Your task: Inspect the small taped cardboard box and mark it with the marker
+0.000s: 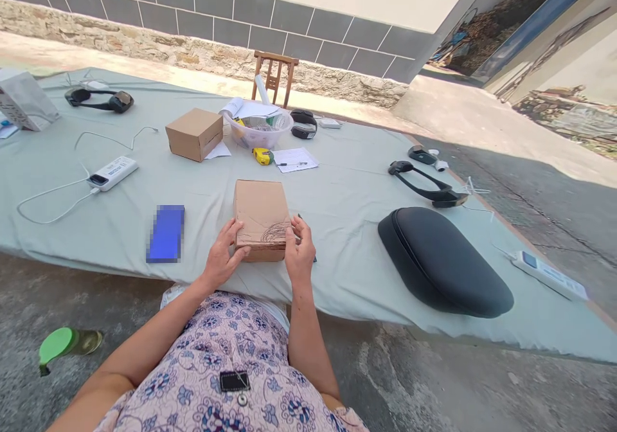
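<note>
A brown cardboard box [261, 204] with dark scribbled lines near its front edge rests on the cloth-covered table [347, 226], its lid down. My left hand [225, 252] grips the box's left front corner, thumb along the front face. On the opposite side, my right hand [299, 249] holds the right front corner between thumb and fingers. Small dark bits of something show beside the right hand, mostly hidden by it; I cannot make out what it is. To the left of the box lies a blue pixelated rectangle [165, 234].
Behind stand another cardboard box [193, 133], a basket [260, 137] of items, a yellow tape measure [263, 156] and paper [296, 159] with a pen. A black case [443, 261] sits at right, a power bank [113, 173] at left. A green-lidded bottle [70, 343] is on the ground.
</note>
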### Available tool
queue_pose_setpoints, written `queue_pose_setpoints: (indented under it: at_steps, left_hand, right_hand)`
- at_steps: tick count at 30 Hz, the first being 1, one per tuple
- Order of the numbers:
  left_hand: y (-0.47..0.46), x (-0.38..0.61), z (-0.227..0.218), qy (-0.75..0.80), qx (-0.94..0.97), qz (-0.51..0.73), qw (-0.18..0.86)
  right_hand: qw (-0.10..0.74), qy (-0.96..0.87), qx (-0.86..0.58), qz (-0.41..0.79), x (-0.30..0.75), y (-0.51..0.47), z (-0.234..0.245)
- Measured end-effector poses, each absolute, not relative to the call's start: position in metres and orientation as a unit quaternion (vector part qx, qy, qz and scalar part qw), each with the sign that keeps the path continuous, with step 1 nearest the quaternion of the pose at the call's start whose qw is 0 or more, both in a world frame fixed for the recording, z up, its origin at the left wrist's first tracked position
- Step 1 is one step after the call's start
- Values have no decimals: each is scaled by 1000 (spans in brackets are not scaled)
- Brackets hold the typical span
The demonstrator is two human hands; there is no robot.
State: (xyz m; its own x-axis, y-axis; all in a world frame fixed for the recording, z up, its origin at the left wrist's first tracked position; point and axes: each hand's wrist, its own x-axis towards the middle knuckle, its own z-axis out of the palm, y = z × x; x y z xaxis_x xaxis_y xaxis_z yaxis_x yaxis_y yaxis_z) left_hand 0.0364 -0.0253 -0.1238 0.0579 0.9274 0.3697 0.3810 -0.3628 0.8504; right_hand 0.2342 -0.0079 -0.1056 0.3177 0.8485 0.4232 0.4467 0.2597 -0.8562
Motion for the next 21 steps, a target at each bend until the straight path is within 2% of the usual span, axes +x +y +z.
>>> queue_pose_setpoints:
  at_steps: [7,11,16,21]
  left_hand:
    - [-29,32,-91,532,564,562,290]
    - [-34,33,-78,525,602,542,261]
    - [-34,35,-82,518,656,509,206]
    - [-37,32,-74,539,630,490,269]
  right_hand:
    - [579,-612,-494,212,232,-26,-98]
    - [587,-595,-511,202,229,-34,-88]
    - [595,-553,-543,214,224,-37,-83]
    - [580,-598,-517,198,226,-43,-78]
